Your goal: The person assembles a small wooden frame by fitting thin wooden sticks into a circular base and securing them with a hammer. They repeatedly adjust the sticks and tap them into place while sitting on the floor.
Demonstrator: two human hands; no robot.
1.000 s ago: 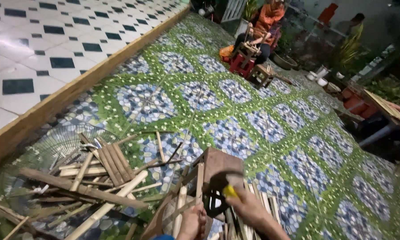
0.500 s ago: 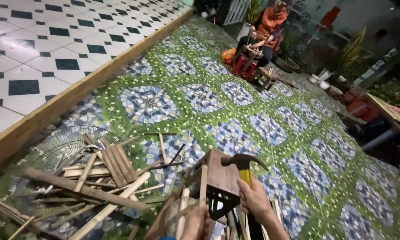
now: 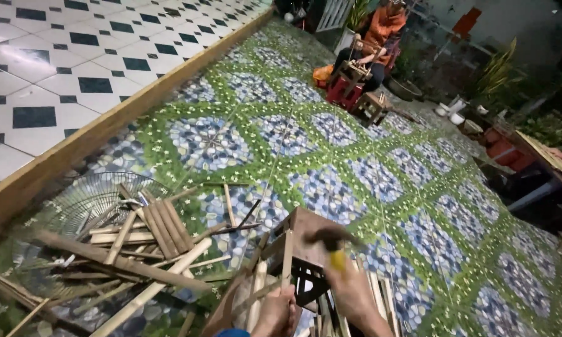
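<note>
Down on the patterned floor (image 3: 331, 156), at the bottom edge of the view, two hands are on one small wooden frame (image 3: 299, 249) built of bamboo slats. The right hand (image 3: 349, 293) has its grip wrapped tight around the yellow handle of a hammer (image 3: 332, 240), whose dark head is blurred just above the frame's top board. The left hand (image 3: 274, 312) is closed round an upright slat (image 3: 287, 265) at the frame's near side, steadying it.

One hammer, one frame, and left of them one loose heap of bamboo sticks (image 3: 137, 249), too tangled to count, lying partly over a round wire fan guard (image 3: 87, 203). The heap touches the frame's left side, so that flank is crowded; ahead and to the right the floor runs open.

A long wooden kerb (image 3: 125, 118) marks the edge between this floor and the black-and-white tiles (image 3: 62, 56) beyond.

Well apart, at the far end, one person in an orange top (image 3: 381, 31) sits among small red stools (image 3: 346, 90). White bowls (image 3: 452, 112) stand farther right, contents too small to tell.
</note>
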